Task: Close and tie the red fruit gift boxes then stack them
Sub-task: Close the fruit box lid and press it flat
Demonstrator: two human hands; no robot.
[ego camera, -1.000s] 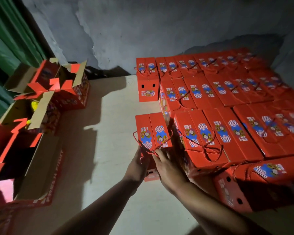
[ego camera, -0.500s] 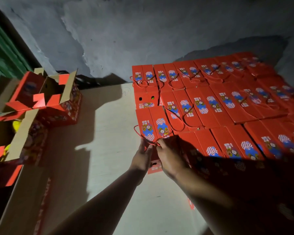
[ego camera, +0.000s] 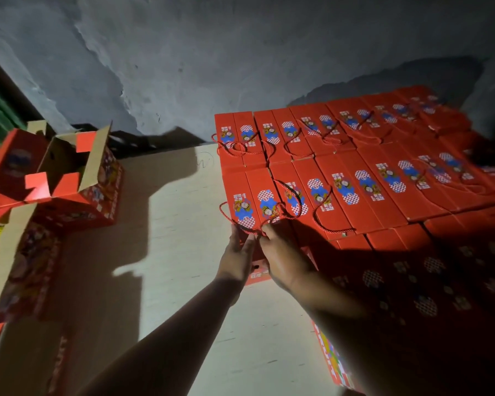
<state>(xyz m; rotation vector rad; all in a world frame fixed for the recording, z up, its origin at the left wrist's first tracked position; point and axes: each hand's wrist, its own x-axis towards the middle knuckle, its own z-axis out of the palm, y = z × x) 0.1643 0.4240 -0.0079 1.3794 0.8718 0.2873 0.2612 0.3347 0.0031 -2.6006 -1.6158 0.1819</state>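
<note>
A closed red gift box (ego camera: 247, 195) with blue and checked stickers sits at the near left corner of the stack of closed red boxes (ego camera: 355, 172). My left hand (ego camera: 237, 257) and my right hand (ego camera: 283, 260) hold its near end, side by side, fingers at the top edge. Its red cord handle (ego camera: 232, 221) loops over the lid just above my fingertips. Whether my fingers pinch the cord is hard to tell. The near right part of the stack lies in deep shadow.
Open red boxes (ego camera: 69, 167) with raised cardboard flaps stand at the left, one showing something yellow inside. A pale floor sheet (ego camera: 166, 252) lies between them and the stack. A grey rough wall (ego camera: 212, 52) runs behind. A flat printed box panel (ego camera: 332, 358) lies near my right forearm.
The box in my hands has moved away from me and up against the stack's left front corner. The view has shifted nearer and a shadow covers the near boxes.
</note>
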